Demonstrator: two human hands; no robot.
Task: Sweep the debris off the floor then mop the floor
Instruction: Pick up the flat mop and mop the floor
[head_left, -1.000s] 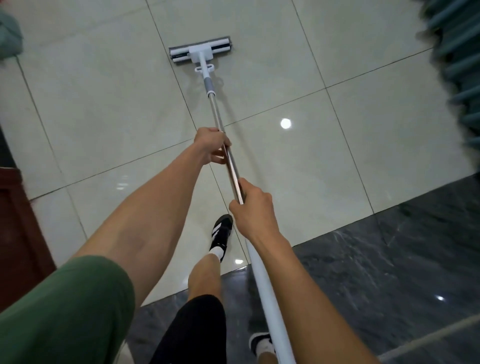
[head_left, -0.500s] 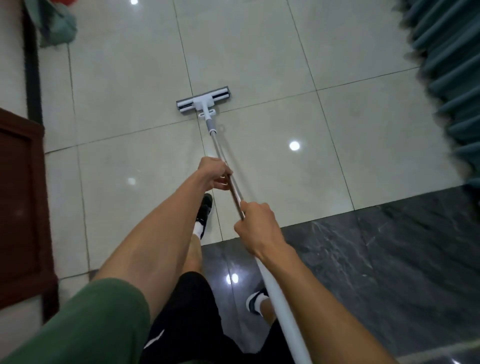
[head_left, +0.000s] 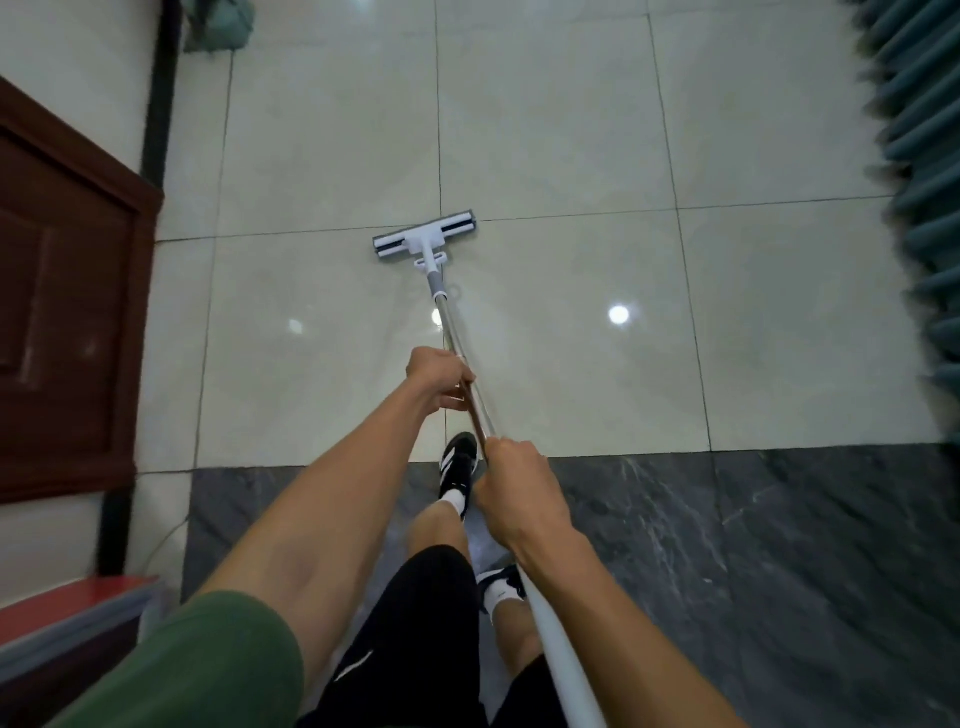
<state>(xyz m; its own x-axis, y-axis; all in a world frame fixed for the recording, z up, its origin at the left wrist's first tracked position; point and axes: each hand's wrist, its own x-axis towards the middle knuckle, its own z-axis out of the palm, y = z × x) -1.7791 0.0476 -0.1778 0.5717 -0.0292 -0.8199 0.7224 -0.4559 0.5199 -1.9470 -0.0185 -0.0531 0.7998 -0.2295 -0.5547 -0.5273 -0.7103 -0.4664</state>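
Cream glossy floor tiles across upper and centre frame, dark marble-look strip along the bottom. Mop head flat on the tiles, centre frame, just below a horizontal grout line, slightly angled with right end higher. Mop handle running from head down toward lower centre: grey collar, chrome section, then white tube exiting bottom edge.

Left hand wrapped around the chrome section, centre frame, fingers curled onto the shaft. Right hand clamped on the handle lower down, below centre, at the join of chrome and white tube. Both grips closed on the handle, hands apart along the shaft.

Green sleeve lower left. Black shorts bottom centre. Black-and-white shoe on the tile/marble boundary, second shoe partly hidden behind the handle.

Brown wooden door left edge. Teal curtain folds right edge, blurred. Greenish bundle upper left, unclear what. Round light reflections on the tiles.
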